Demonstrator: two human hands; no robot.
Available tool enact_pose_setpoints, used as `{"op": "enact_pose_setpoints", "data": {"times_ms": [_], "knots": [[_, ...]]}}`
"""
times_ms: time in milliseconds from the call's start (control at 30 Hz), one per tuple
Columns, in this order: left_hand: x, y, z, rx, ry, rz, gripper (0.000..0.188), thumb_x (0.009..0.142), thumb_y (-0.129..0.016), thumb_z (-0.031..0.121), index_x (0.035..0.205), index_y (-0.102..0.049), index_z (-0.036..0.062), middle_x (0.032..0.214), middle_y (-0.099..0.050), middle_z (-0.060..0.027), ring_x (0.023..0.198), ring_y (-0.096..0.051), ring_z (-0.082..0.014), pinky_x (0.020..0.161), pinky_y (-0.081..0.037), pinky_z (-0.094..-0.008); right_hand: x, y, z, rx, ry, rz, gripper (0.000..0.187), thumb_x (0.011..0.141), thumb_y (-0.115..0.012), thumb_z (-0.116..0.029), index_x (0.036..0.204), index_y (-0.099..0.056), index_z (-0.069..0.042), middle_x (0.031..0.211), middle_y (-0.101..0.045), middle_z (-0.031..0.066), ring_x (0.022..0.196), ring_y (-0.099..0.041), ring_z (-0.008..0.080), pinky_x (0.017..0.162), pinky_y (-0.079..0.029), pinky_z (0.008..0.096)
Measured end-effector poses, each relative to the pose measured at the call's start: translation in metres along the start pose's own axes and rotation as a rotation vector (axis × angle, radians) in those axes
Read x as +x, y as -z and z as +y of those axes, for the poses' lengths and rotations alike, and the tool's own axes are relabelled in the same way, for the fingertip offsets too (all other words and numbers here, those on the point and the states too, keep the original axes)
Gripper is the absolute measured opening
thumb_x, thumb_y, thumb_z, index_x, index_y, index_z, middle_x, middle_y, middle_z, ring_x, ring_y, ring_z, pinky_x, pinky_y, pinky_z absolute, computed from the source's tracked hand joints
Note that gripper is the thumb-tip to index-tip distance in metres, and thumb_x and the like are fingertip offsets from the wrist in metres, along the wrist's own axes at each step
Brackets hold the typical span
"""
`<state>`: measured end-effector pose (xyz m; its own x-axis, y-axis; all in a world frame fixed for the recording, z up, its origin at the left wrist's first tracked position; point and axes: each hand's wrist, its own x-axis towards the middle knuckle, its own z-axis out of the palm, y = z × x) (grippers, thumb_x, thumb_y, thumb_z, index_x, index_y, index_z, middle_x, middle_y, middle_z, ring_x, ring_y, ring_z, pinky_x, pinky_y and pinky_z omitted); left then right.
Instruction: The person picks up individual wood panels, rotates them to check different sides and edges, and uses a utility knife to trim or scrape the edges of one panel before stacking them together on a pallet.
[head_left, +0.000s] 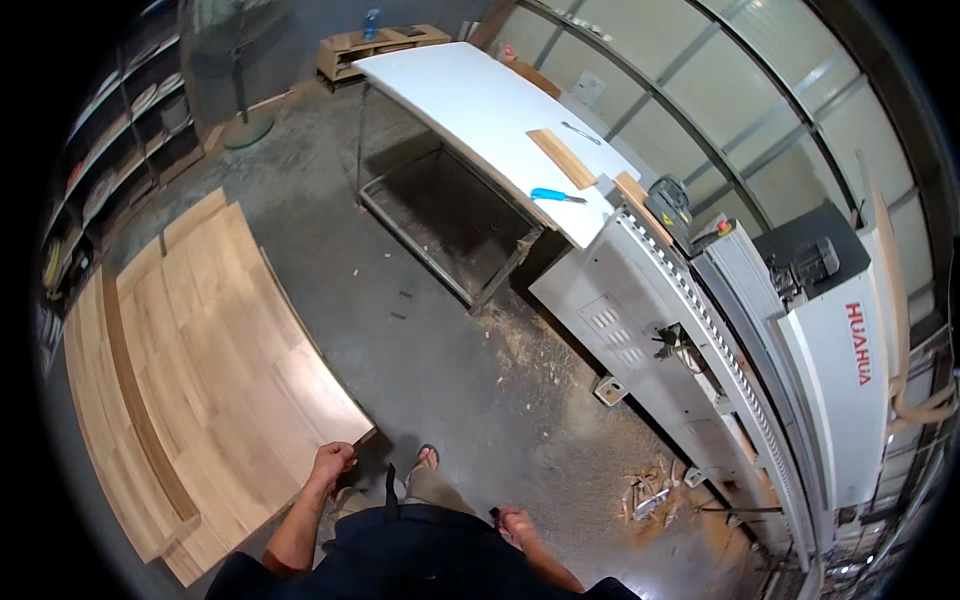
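While the left forearm slants up and inward from the lower edge, the left hand hangs knuckles-up with its fingers curled, right by the near corner of a large wooden panel. That grip is narrow, but I cannot tell whether the fingers pinch the panel's edge or merely hang over it. The panel lies to the left of the body, stretching forward and away from this hand, and a narrower board rests lengthwise along its left side.

The right forearm angles up and to the left, holding the right hand low beside the right hip, well apart from the panel. Its grip is closed around a small dark object, whose end pokes out on the side toward the body; what it is, I cannot make out.

Ahead and to the right stands a white-topped table carrying a wooden strip and a blue-handled cutter, with a long pale machine just beside it.
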<state>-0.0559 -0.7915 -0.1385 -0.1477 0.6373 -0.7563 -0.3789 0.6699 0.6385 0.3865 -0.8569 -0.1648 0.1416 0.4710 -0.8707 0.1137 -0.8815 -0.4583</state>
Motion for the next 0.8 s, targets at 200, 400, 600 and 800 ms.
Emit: {"op": "enact_pose_setpoints", "data": {"times_ms": [200, 400, 600, 800], "knots": [[0.044, -0.074, 0.040, 0.162, 0.004, -0.081, 0.014, 0.085, -0.056, 0.018, 0.084, -0.061, 0.0056, 0.069, -0.059, -0.0031, 0.058, -0.054, -0.0116, 0.049, -0.043, -0.0234, 0.062, 0.067, -0.031, 0.420, 0.322, -0.166, 0.025, 0.085, -0.057, -0.025, 0.094, -0.060, -0.002, 0.081, -0.064, 0.0078, 0.072, -0.063, 0.0179, 0.062, -0.050, 0.0309], [0.075, -0.130, 0.075, 0.147, 0.068, -0.046, 0.009, 0.083, -0.058, 0.012, 0.080, -0.060, 0.0045, 0.067, -0.058, -0.0047, 0.056, -0.053, -0.0130, 0.050, -0.043, -0.0251, 0.137, 0.066, -0.140, 0.425, 0.218, 0.138, 0.025, 0.088, -0.055, -0.024, 0.098, -0.057, 0.000, 0.084, -0.064, 0.0123, 0.075, -0.064, 0.0222, 0.063, -0.053, 0.0315], [0.147, -0.143, 0.115, 0.087, 0.146, -0.058, 0.011, 0.077, -0.053, 0.002, 0.067, -0.056, 0.0026, 0.063, -0.054, -0.0050, 0.051, -0.050, -0.0139, 0.044, -0.039, -0.0258, 0.147, 0.044, -0.334, 0.493, 0.400, -0.004, 0.021, 0.088, -0.055, -0.017, 0.101, -0.058, -0.001, 0.091, -0.065, 0.0123, 0.074, -0.064, 0.0198, 0.062, -0.052, 0.0288], [0.233, -0.164, 0.194, 0.056, 0.087, -0.043, 0.011, 0.079, -0.052, 0.002, 0.070, -0.057, 0.0026, 0.065, -0.057, -0.0062, 0.053, -0.054, -0.0162, 0.047, -0.044, -0.0281, 0.169, 0.060, -0.532, 0.521, 0.629, 0.039, 0.027, 0.090, -0.053, -0.020, 0.105, -0.056, 0.002, 0.096, -0.064, 0.0135, 0.077, -0.064, 0.0189, 0.065, -0.053, 0.0281]]}}
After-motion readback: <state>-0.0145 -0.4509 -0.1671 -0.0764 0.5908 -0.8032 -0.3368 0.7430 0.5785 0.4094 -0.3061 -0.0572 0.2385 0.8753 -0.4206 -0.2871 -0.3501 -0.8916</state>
